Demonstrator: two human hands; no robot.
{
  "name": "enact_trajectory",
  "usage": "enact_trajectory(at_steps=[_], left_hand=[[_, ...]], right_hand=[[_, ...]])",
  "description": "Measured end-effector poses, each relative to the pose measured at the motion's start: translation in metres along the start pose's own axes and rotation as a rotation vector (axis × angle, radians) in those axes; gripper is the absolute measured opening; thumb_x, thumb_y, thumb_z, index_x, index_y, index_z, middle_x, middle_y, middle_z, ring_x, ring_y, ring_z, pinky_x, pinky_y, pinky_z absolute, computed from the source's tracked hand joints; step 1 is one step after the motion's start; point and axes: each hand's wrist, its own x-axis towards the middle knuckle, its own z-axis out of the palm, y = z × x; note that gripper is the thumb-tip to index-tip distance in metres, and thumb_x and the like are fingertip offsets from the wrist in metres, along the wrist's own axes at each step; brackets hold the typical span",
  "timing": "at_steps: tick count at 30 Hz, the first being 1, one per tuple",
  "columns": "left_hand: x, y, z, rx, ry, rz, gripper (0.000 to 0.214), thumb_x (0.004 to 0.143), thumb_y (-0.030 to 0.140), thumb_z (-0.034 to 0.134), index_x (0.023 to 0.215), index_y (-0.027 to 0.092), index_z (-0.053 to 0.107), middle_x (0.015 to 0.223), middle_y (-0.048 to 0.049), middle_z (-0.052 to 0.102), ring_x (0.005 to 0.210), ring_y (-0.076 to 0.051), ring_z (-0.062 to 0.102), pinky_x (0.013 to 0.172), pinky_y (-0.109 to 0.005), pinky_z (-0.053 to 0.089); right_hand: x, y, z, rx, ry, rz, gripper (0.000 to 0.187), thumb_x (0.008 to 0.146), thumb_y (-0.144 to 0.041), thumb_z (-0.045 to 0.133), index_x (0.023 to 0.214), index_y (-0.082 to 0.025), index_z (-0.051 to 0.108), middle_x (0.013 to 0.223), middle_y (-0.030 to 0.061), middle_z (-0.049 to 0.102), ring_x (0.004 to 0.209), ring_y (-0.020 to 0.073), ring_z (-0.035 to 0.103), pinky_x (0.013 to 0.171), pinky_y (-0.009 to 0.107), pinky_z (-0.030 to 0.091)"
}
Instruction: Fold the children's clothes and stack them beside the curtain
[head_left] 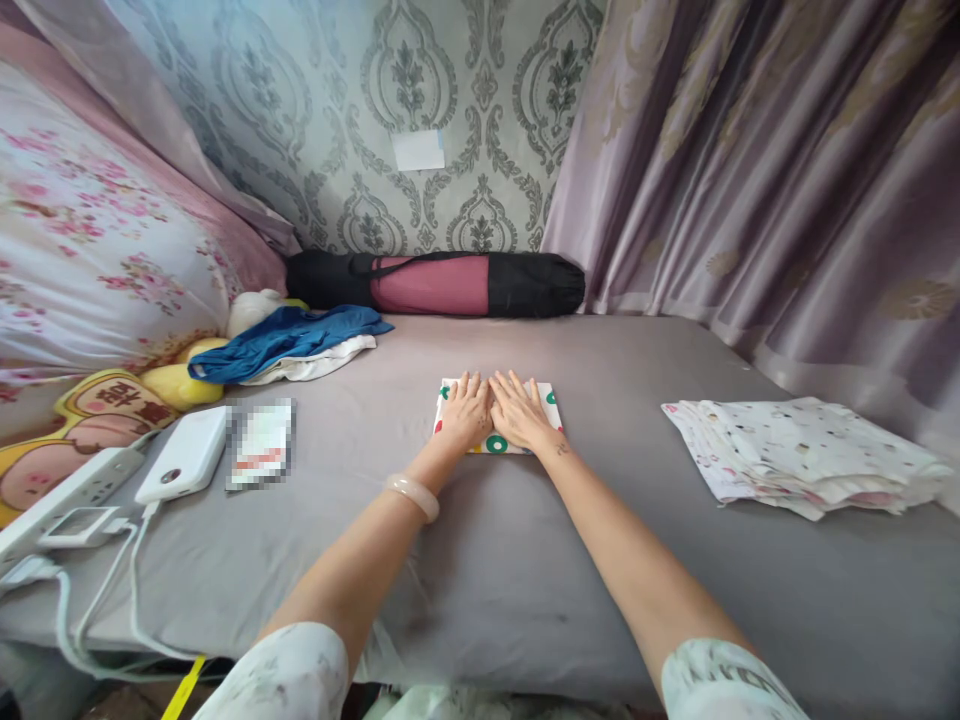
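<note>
A small folded white cloth (546,400) with coloured shapes lies in the middle of the grey bed sheet (480,560). My left hand (466,410) rests flat on its left half, fingers stretched out. My right hand (521,408) lies flat beside it on the right half, fingers spread. The two hands touch side by side. A pale bangle (413,495) sits on my left wrist.
A stack of folded patterned cloths (806,455) lies at the right. At the left are a white power bank (184,455), a power strip (67,495) with cables, blue clothing (289,335) and plush toys (172,385). A black and pink bag (435,283) lies against the wall. Curtains (787,170) hang at the right.
</note>
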Motion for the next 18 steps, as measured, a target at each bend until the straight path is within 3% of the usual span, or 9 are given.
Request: enact_trajectory(at_steps=[8,18], left_hand=[[0.001,-0.008,0.021,0.015,0.015,-0.019,0.050,0.097,0.033,0.028,0.143,0.016,0.039,0.151,-0.0105,0.036,0.140,-0.030,0.027,0.113,-0.050,0.021],[0.001,-0.010,0.017,-0.014,0.007,-0.017,0.050,0.097,0.035,0.026,0.141,0.016,0.041,0.149,-0.0095,0.039,0.139,-0.029,0.030,0.112,-0.049,0.023]], right_hand=[[0.003,0.008,0.017,-0.003,-0.078,0.034,0.058,0.094,-0.030,0.022,0.150,-0.016,0.027,0.156,0.0038,0.022,0.144,0.0244,0.017,0.116,0.052,0.006],[0.003,0.007,0.014,0.040,-0.095,0.060,0.055,0.096,-0.032,0.019,0.149,-0.018,0.029,0.156,0.0026,0.024,0.144,0.0221,0.017,0.116,0.050,0.006]])
